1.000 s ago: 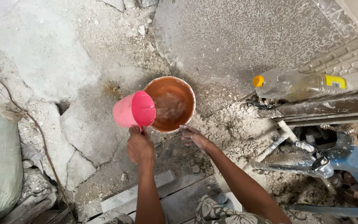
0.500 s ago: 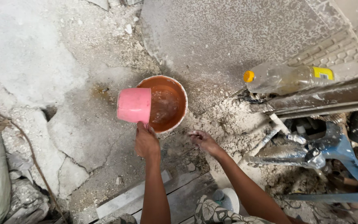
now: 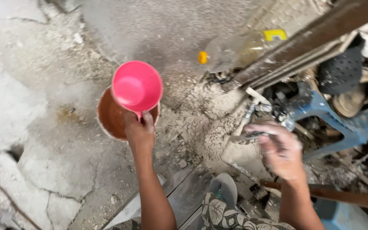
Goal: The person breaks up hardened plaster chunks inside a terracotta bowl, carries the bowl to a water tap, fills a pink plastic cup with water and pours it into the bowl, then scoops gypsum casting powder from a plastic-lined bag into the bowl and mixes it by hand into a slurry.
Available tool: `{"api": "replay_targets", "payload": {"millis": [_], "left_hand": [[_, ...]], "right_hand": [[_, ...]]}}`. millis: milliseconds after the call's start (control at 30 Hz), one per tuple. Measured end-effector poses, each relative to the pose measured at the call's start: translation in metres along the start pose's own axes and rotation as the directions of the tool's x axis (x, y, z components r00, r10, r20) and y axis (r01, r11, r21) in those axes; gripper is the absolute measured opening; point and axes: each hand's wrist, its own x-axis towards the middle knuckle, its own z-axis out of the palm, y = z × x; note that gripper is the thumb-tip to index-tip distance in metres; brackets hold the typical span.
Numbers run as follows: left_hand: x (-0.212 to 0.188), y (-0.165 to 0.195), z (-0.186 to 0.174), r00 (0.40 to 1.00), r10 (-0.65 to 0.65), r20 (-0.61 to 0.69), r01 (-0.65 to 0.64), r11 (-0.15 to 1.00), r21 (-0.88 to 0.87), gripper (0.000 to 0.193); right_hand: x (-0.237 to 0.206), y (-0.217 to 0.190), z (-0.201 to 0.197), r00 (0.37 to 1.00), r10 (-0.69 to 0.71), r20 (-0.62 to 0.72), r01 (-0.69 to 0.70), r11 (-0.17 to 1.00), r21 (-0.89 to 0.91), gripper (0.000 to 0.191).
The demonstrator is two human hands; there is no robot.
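My left hand grips the handle of a pink plastic mug and holds it upright, mouth towards me, above a round brown bowl that stands on the dusty ground. The mug covers much of the bowl. My right hand is off to the right, blurred, fingers loosely curled and empty, beside a pile of grey powder and close to a thin metal piece.
A clear plastic bottle with a yellow cap lies by a rusty metal bar. A blue metal frame and scrap fill the right side. Cracked concrete spreads left. A plank lies near my patterned clothing.
The pink mug has come up from its tipped position over the bowl to mouth-up. My right hand has left the bowl's rim and swung right towards the scrap.
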Motion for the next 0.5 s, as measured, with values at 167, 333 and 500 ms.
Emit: {"api": "replay_targets", "payload": {"millis": [167,333,500], "left_hand": [[-0.017,0.027,0.031,0.862,-0.077,0.502,0.073,0.997,0.028,0.029],[-0.043,0.042,0.064,0.609,-0.238,0.757,0.106,0.970,0.221,0.028],[-0.067,0.066,0.085,0.571,-0.131,0.810,0.020,0.989,0.146,0.031]], "right_hand": [[-0.029,-0.001,-0.012,0.974,-0.085,-0.209,0.062,0.992,-0.110,0.017],[-0.015,-0.012,-0.001,0.868,-0.344,-0.357,0.017,0.741,-0.672,0.027],[0.030,-0.025,-0.012,0.961,-0.134,-0.242,-0.027,0.825,-0.564,0.035]]}}
